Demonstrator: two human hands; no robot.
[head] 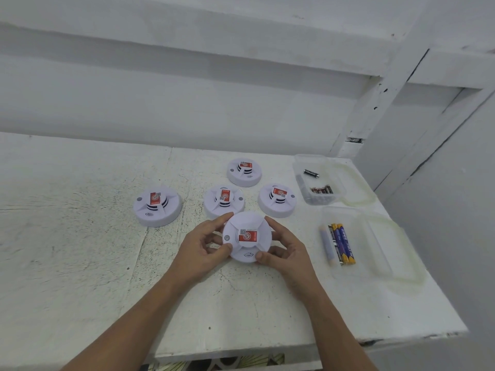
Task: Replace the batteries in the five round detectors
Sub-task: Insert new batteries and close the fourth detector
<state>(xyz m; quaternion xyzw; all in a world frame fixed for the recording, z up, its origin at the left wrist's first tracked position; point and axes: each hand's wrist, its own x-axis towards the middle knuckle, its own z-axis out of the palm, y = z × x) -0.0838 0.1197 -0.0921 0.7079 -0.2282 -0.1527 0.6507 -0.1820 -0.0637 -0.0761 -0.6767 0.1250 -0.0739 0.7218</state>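
Observation:
A white round detector (247, 236) with a red label is held just above the table between both hands. My left hand (202, 247) grips its left rim and my right hand (284, 250) grips its right rim, thumbs on the front edge. Several more white detectors with red labels rest on the table behind it: one at the left (157, 207), one in the middle (224, 200), one at the back (244, 172) and one at the right (277, 200). Blue and yellow batteries (342, 243) lie in a clear tub (375, 245) at the right.
A second clear tub (318, 179) at the back right holds dark used-looking batteries (321, 189). The white table (80, 250) ends at a front edge near my forearms and a right edge past the tubs. A white wall rises behind.

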